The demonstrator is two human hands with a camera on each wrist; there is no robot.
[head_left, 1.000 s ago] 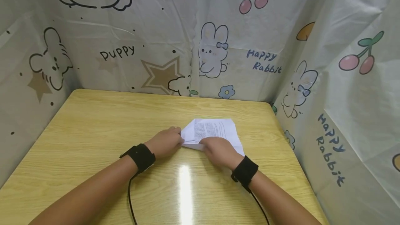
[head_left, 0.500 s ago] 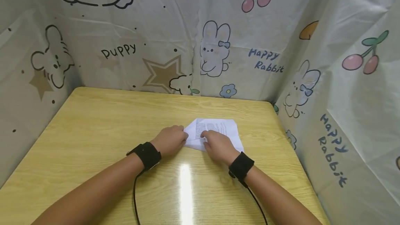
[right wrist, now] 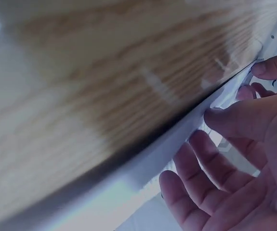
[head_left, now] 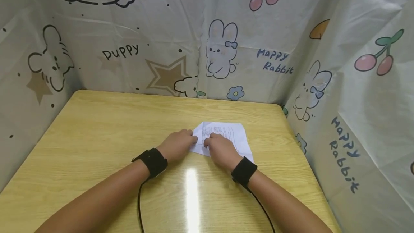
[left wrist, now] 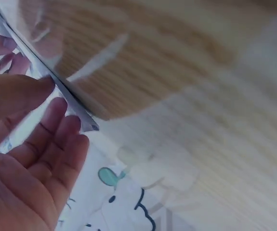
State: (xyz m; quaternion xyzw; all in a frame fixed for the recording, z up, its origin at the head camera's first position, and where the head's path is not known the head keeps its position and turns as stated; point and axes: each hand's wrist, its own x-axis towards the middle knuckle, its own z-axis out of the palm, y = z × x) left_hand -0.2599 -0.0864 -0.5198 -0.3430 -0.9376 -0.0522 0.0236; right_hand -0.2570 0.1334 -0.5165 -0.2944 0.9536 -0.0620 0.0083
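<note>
A white sheet of printed paper [head_left: 228, 132] lies on the table with its left corners folded in, so that end narrows. The left hand [head_left: 178, 145] holds this narrow end, its fingers over the paper. In the left wrist view the thumb [left wrist: 34, 91] meets the paper's edge, with the other fingers curled near it. My right hand [head_left: 223, 150] is over the near side of the sheet, thumb and index finger together on the folded strip. In the right wrist view its thumb [right wrist: 220, 120] lies against the long edge of the paper, and the fingers bend over the sheet.
The wooden table [head_left: 123, 118] has a glossy top with a bright light reflection. A white cloth with cartoon prints [head_left: 168, 28] hangs behind it and along both sides. Each wrist wears a black band [head_left: 152, 161] with a cable [head_left: 140, 204] trailing toward the near edge.
The near edge of the paper has been folded over and lies flatter. My left hand has moved slightly right onto the narrow end; the right hand has shifted a little left and farther up the sheet.
</note>
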